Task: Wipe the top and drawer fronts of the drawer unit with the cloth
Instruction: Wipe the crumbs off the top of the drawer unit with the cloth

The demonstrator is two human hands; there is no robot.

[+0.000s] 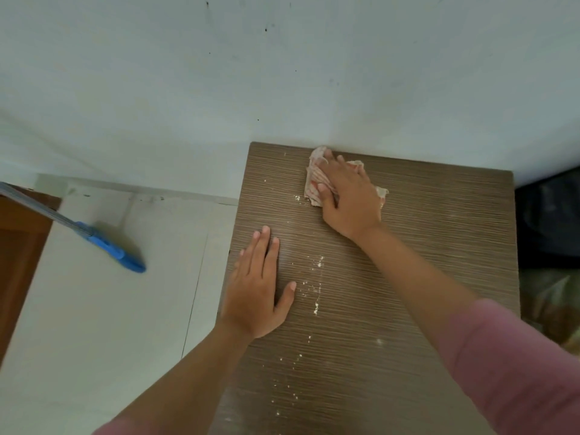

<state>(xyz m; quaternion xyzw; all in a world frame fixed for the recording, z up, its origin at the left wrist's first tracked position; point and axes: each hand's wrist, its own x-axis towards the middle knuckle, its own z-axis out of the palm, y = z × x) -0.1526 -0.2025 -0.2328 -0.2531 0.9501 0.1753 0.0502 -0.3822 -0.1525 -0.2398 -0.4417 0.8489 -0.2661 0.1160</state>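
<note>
The drawer unit's brown wood-grain top (433,246) fills the lower right of the head view, its back edge against the wall. White crumbs and dust (315,287) lie scattered down its left half. My right hand (348,196) presses a crumpled white-and-orange cloth (314,183) onto the top near the back edge. My left hand (259,287) lies flat, fingers apart, on the top near its left edge, holding nothing. The drawer fronts are out of sight below.
A pale wall (282,73) rises right behind the unit. To the left is white tiled floor (110,309) with a blue mop head (116,249) on a grey pole, and a brown wooden door (18,246). Dark bags (549,221) sit at the right.
</note>
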